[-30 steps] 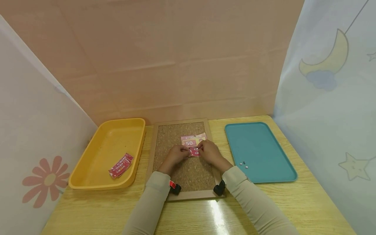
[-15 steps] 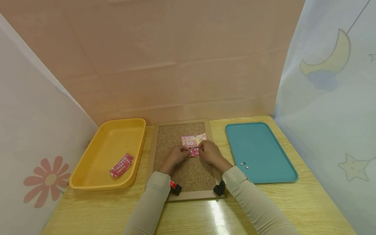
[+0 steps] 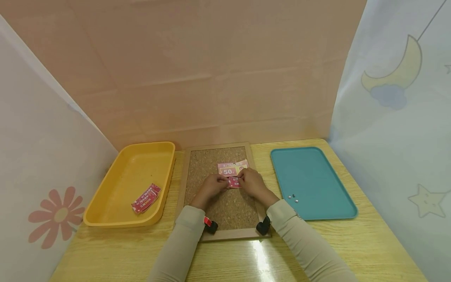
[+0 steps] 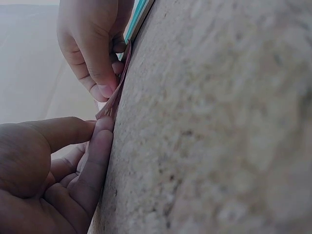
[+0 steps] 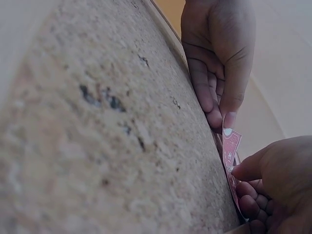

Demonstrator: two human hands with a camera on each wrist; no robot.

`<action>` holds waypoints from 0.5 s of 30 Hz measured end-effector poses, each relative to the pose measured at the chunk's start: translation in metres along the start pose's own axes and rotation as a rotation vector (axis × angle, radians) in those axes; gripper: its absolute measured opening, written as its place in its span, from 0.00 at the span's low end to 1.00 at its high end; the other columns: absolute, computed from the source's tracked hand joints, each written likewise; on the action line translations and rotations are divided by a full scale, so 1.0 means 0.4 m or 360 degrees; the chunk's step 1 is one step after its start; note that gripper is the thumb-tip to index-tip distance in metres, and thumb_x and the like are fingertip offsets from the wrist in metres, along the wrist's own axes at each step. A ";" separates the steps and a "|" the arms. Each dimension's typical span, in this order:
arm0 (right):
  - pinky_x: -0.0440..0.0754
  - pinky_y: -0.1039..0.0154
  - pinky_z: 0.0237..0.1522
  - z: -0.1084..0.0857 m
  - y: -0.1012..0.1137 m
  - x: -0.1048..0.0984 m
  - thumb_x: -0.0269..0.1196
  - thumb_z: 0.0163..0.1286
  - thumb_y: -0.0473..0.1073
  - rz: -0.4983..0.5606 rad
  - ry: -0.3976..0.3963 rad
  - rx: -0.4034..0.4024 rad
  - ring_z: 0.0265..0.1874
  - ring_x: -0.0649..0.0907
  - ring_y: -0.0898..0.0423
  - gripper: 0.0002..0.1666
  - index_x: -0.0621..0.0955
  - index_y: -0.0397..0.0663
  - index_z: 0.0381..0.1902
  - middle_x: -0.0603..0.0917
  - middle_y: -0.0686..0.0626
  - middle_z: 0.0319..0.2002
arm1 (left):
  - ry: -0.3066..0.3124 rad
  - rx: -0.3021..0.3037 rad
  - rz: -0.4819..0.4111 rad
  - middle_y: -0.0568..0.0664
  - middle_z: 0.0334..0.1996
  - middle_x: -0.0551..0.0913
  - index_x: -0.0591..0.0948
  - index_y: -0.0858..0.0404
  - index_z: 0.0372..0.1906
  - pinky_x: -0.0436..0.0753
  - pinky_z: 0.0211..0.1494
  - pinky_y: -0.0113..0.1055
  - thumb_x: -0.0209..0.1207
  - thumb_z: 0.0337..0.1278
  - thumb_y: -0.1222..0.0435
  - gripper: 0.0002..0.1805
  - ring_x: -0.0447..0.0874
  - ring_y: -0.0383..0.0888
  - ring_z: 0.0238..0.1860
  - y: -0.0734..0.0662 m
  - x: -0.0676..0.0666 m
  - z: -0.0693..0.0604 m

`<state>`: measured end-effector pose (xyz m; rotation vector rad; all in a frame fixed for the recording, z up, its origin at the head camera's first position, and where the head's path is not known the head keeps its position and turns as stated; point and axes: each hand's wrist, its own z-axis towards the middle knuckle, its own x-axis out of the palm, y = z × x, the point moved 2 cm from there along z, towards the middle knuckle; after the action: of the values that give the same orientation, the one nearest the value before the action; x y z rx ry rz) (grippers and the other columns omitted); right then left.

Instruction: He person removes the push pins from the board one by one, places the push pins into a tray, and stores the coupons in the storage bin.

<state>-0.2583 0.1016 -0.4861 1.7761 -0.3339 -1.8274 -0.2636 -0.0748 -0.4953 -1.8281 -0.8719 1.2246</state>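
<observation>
Over the cork board (image 3: 232, 215), my left hand (image 3: 210, 185) pinches the left end of a small pink coupon (image 3: 234, 182) between thumb and fingers. My right hand (image 3: 252, 182) grips the coupon's right end, thumb on its printed face, as the right wrist view shows. The coupon (image 5: 230, 146) stands partly tilted off the cork there. Just above it on the board lies a larger pink and yellow coupon (image 3: 227, 171) marked 50, with a small dark dot at its top edge. Its lower edge meets the small coupon, and my right fingers cover its lower right corner.
To the left stands a yellow tray (image 3: 128, 168) with several pink coupons (image 3: 146, 199) in it. A teal tray (image 3: 313, 180) lies to the right, holding a few small shiny pins (image 3: 293, 198) near its left edge. The board's wooden frame (image 3: 235, 235) rests on the table.
</observation>
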 end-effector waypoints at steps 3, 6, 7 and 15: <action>0.73 0.53 0.38 0.000 -0.002 0.001 0.60 0.69 0.40 -0.0007 -0.0003 -0.0012 0.30 0.76 0.53 0.04 0.81 0.46 0.36 0.76 0.51 0.30 | -0.0003 -0.0010 0.0015 0.51 0.32 0.84 0.83 0.67 0.42 0.83 0.38 0.35 0.62 0.62 0.63 0.11 0.84 0.42 0.32 -0.001 0.001 0.000; 0.72 0.54 0.37 0.000 -0.005 0.004 0.60 0.70 0.40 -0.0018 0.0016 -0.0023 0.30 0.75 0.54 0.05 0.82 0.47 0.36 0.76 0.52 0.30 | -0.0005 -0.0012 0.0027 0.51 0.31 0.84 0.83 0.67 0.41 0.82 0.37 0.34 0.62 0.62 0.63 0.10 0.84 0.41 0.31 -0.002 0.001 -0.001; 0.72 0.54 0.36 -0.001 -0.004 0.003 0.60 0.70 0.40 -0.0023 0.0022 -0.0028 0.29 0.75 0.54 0.05 0.82 0.47 0.36 0.75 0.52 0.29 | -0.0005 -0.0008 0.0028 0.51 0.31 0.84 0.83 0.67 0.41 0.82 0.37 0.34 0.62 0.62 0.64 0.10 0.84 0.41 0.31 -0.002 0.001 0.000; 0.70 0.55 0.34 -0.002 -0.004 0.003 0.62 0.69 0.41 -0.0009 0.0005 -0.0031 0.28 0.74 0.54 0.04 0.81 0.46 0.35 0.75 0.52 0.28 | -0.0008 -0.0012 0.0017 0.52 0.32 0.84 0.83 0.68 0.42 0.82 0.37 0.34 0.61 0.62 0.64 0.10 0.83 0.41 0.31 -0.005 0.002 -0.003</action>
<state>-0.2578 0.1022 -0.4880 1.7679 -0.3089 -1.8258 -0.2626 -0.0735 -0.4934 -1.8383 -0.8719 1.2344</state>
